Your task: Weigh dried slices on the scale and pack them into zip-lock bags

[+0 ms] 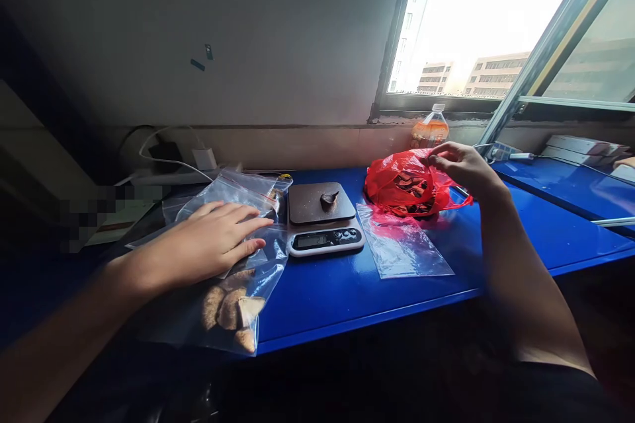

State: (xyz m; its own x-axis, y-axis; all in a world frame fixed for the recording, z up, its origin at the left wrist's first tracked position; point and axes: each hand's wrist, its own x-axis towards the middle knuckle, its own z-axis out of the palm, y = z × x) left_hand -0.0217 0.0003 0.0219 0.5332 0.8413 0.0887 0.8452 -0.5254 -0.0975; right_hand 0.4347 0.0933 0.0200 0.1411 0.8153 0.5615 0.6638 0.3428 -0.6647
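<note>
The left hand is lying spread on clear plastic bags; beside its fingers, a square grey scale is bearing one dark curled piece. Others are remaining in the red plastic bag at the right hand, grip unclear.

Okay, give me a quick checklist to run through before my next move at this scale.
1. Dark, curled piece on the grey metal platform of the white-edged digital scale: ok.
2. Readable digits on its display: cannot tell.
3. Red, crinkled plastic bag open, dark reddish pieces showing: ok.
4. Right hand pinching that bag's rim: cannot tell.
5. Left hand off the scale: ok, lying on clear plastic bags.
6. Flat, transparent plastic bag off the platform: ok, lying right of the scale.
</note>
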